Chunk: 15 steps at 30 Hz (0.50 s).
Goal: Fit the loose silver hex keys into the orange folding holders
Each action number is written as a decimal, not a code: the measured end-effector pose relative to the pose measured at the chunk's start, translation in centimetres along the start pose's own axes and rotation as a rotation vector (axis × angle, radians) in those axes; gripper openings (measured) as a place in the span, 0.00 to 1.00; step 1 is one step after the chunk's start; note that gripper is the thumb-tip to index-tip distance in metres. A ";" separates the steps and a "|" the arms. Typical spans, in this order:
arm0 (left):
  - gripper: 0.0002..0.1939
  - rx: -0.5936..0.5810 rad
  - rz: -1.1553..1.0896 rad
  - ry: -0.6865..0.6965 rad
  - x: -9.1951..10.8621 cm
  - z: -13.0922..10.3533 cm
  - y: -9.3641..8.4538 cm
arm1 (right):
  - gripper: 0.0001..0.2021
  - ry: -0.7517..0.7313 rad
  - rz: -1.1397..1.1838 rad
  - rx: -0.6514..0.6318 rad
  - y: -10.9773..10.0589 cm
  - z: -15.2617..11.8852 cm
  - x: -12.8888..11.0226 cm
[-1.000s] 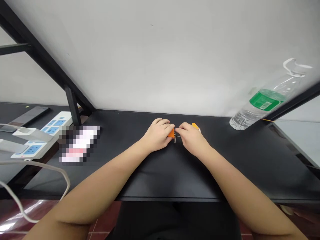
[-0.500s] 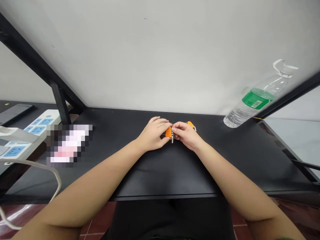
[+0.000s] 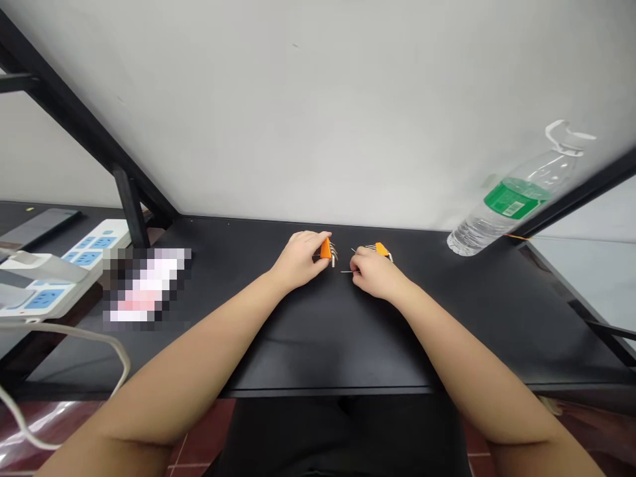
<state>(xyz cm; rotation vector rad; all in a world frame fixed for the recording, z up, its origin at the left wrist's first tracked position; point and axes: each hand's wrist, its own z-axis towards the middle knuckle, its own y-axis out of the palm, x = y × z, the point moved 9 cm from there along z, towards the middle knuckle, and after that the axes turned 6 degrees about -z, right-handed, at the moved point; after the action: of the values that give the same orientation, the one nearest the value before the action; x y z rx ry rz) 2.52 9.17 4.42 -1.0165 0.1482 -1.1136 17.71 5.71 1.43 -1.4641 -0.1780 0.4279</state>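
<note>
My left hand (image 3: 304, 260) grips an orange hex key holder (image 3: 326, 249) between thumb and fingers. Short bent ends of several silver hex keys (image 3: 334, 254) stick out of its right side. A little to the right, my right hand (image 3: 380, 273) is closed with its fingers curled down to the table. A thin hex key (image 3: 346, 271) pokes out leftward from those fingers; the rest of it is hidden. Just behind the right hand lies a second orange holder (image 3: 381, 249) with silver keys in it, partly covered by the hand.
A water bottle with a green label (image 3: 517, 199) stands at the back right. On the left are a blurred-out object (image 3: 149, 285), a white power strip (image 3: 99, 246) with plugs and a white cable (image 3: 112, 341). Black frame bars rise on both sides of the black table (image 3: 322, 344).
My hands have drawn apart. The right hand has moved away from the left-hand holder with a thin hex key, its fingers now lower; the left hand has shifted slightly left with the holder.
</note>
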 end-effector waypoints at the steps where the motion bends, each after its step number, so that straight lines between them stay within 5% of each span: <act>1: 0.25 -0.015 0.006 -0.011 -0.2 0.0 0.1 | 0.05 0.005 -0.038 -0.038 0.1 -0.1 -0.4; 8: 0.24 -0.191 0.036 -0.053 -0.3 -0.1 1.7 | 0.03 0.115 0.018 -0.156 -0.3 -1.1 -0.3; 15: 0.25 -0.217 -0.021 0.013 0.7 -0.1 2.1 | 0.05 -0.007 0.293 0.248 -3.8 -0.8 0.0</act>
<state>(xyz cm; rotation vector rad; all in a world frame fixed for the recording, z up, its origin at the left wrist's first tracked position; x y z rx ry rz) 4.23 8.69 3.04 -1.2064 0.2742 -1.1404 18.66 4.73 5.12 -1.2468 0.0841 0.6682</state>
